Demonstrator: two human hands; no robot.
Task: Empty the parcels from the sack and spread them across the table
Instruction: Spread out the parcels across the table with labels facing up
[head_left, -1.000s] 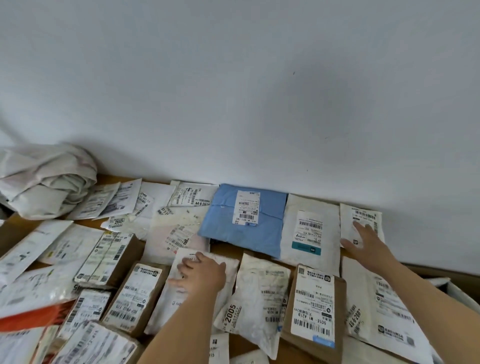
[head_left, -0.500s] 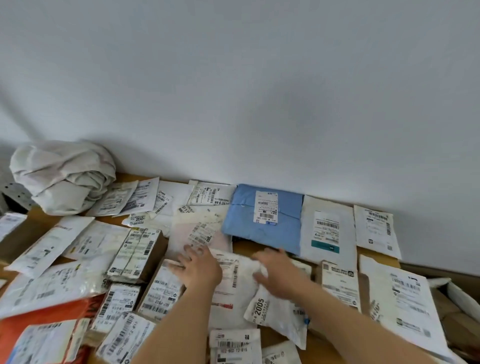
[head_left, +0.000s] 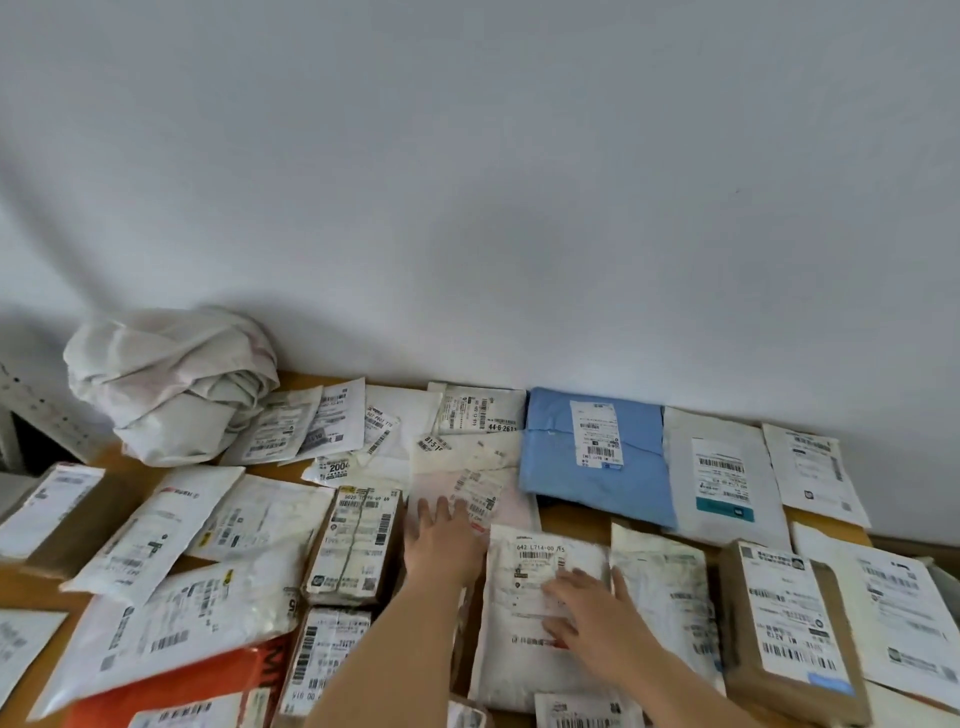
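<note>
Both hands are lying flat with fingers spread, gripping nothing: left hand (head_left: 444, 540) at lower centre, right hand (head_left: 592, 613) pressing a white mailer (head_left: 524, 623).

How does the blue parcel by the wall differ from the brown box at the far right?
The blue parcel is a soft, flat bag; the brown box is rigid cardboard and stands taller. The parcel lies against the wall; the box sits nearer the person, beside the right hand. The parcel's label is small against its face; the box's label covers most of its top. Both lie label up, and neither hand touches them.
</note>
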